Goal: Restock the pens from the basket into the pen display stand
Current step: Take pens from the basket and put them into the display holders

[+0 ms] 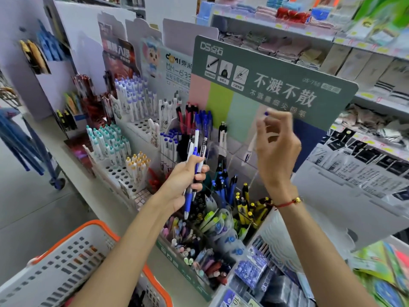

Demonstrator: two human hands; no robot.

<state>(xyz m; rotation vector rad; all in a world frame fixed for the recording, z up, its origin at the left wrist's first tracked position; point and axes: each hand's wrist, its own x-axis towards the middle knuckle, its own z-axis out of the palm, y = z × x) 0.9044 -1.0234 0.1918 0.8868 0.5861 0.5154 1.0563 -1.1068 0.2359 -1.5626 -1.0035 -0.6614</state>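
My left hand (188,180) grips a bunch of slim blue-and-white plastic pens (195,165) above the green card display stand (261,85); my right hand (276,147) pinches one white pen (251,147) upright. They look light, stiff, slippery; I'd hold mid-barrel.

Your left hand (188,180) grips blue, white and black pens (194,165); your right hand's fingers (269,127) pinch a white, blue-capped pen (254,140). Above those fingers the header card (272,85) is grey-green with pink, lime and mint stripes. Basket (66,262): white, orange rim.
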